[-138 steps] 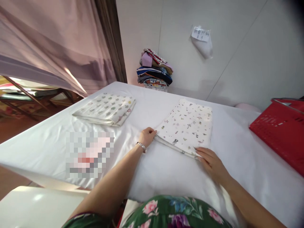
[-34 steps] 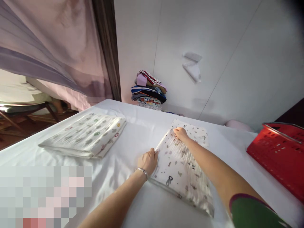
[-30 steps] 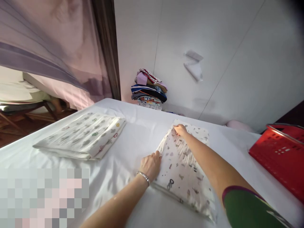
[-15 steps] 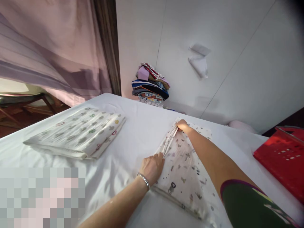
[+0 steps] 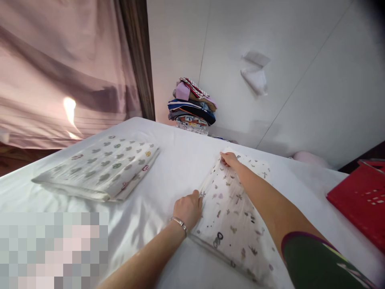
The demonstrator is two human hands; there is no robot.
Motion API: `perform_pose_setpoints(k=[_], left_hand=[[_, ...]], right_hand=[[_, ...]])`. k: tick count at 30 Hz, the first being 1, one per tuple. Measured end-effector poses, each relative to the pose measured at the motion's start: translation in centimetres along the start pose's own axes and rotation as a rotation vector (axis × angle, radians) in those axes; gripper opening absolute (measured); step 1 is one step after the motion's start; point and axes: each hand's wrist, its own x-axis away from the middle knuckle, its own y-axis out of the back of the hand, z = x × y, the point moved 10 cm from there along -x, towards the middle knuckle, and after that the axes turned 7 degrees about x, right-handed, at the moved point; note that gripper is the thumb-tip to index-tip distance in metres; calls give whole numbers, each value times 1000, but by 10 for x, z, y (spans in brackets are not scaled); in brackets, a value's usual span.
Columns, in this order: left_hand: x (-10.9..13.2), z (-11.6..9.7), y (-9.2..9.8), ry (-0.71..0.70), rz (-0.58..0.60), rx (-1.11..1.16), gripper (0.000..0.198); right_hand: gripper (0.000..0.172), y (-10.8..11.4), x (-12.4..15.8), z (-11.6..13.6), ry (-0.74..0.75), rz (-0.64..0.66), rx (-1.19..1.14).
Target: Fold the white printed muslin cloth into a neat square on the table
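A white cloth with small printed figures (image 5: 231, 216) lies folded on the white bed sheet (image 5: 177, 160) in front of me. My left hand (image 5: 188, 210), with a silver bracelet at the wrist, is closed on the cloth's left edge. Farther up the same edge, my right hand (image 5: 230, 159) pinches the cloth near its far corner. The edge between both hands is drawn fairly straight. To the left rests another folded white cloth with grey, green and red prints (image 5: 105, 166), touched by neither hand.
A stack of folded clothes (image 5: 192, 102) stands beyond the bed's far edge, against the white wall (image 5: 228, 32). At the right is a red basket-like object with holes (image 5: 357, 204). A pink curtain (image 5: 69, 60) hangs at the left. Something pink (image 5: 311, 158) shows behind the bed.
The gathered folds along the cloth's left edge have been pulled out flat. My left hand has shifted slightly left, keeping its hold; the curtain at the left has swung lower.
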Motion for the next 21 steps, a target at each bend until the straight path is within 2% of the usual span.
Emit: perform_pose_setpoints(k=[3, 6, 10, 15, 18, 21], left_hand=[[1, 0, 0, -7, 4, 11, 27], [2, -3, 7, -39, -50, 12, 24], [3, -7, 12, -65, -103, 9, 22], [0, -7, 9, -52, -65, -11, 23], [-1, -6, 8, -52, -61, -26, 24], [-2, -6, 9, -55, -64, -47, 25]], right_hand=[[30, 15, 2, 1, 68, -88, 71], [32, 27, 3, 2, 158, -165, 184], [30, 12, 0, 6, 273, -95, 342], [35, 0, 0, 11, 315, -24, 444], [40, 4, 16, 9, 308, -29, 469], [47, 4, 45, 0, 326, -22, 486]])
